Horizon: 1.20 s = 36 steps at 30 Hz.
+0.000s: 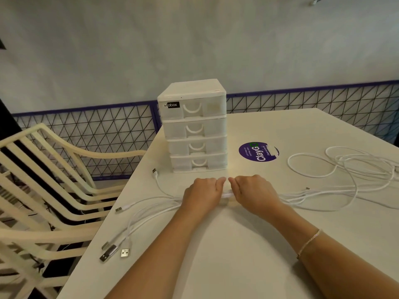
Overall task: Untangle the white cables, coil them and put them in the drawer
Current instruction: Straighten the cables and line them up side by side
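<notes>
A bundle of thin white cables (151, 209) runs across the white tabletop (226, 244) from left to right, and both hands clamp it at its middle. The left hand (201, 194) and the right hand (251, 192) sit side by side, knuckles up, fingers curled down round the gathered strands, thumb tips almost touching just in front of the white plastic four-drawer cabinet (194, 128). A short stretch of the bundle shows in the gap between the two palms.

To the left of the grip the strands fan out and end in metal USB plugs (112, 251) near the table's left edge; one more plug lies just beside the cabinet's bottom left corner. To the right the cables spill into loose overlapping loops (345, 165), well apart from the hands.

The loops are cut off by the right edge of the view, so their far ends cannot be seen. How many strands each hand holds is hidden under the fingers. All four drawers look pushed in.

Both forearms reach in from the lower edge and converge toward the cabinet; the right wrist wears a thin beaded bracelet (308, 242). A round purple sticker (259, 152) lies on the table right of the cabinet, and cream slatted chairs (43, 169) stand to the left.
</notes>
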### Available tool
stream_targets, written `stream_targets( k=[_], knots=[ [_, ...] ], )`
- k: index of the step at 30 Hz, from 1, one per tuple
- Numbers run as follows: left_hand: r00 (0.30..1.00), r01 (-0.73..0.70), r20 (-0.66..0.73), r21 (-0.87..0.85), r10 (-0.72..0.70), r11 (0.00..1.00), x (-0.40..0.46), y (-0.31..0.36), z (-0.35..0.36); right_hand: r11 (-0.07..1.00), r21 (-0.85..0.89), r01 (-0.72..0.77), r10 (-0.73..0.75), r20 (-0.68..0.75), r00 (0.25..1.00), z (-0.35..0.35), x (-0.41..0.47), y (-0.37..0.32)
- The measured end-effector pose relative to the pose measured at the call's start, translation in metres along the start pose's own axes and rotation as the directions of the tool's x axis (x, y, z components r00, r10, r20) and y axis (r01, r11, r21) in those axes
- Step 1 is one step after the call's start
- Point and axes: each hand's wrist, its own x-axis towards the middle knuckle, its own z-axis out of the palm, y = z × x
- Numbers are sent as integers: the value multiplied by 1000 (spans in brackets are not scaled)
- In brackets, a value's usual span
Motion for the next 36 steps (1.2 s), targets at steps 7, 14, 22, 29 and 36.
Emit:
stream_targets(
  k=[7, 14, 22, 29, 36],
  knots=[
    [993, 114, -26, 223, -111, 968, -2, -55, -26, 994, 35, -104, 102, 50, 994, -3, 3, 12],
    [966, 214, -205, 308, -155, 927, -13, -113, -56, 998, 14, -65, 63, 102, 993, -1, 2, 7],
    [954, 190, -269, 208, -131, 959, -6, -103, -46, 999, -38, 4, -1, 73, 997, 4, -1, -11],
    [999, 42, -25, -229, -49, 973, 6, 18, 3, 999, -4, -41, 41, -7, 999, -1, -4, -13],
    [999, 2, -38, 22, -1, 1000, 5, 16, 9, 982, 112, -150, 144, 54, 988, -10, 1, 20]
  ],
)
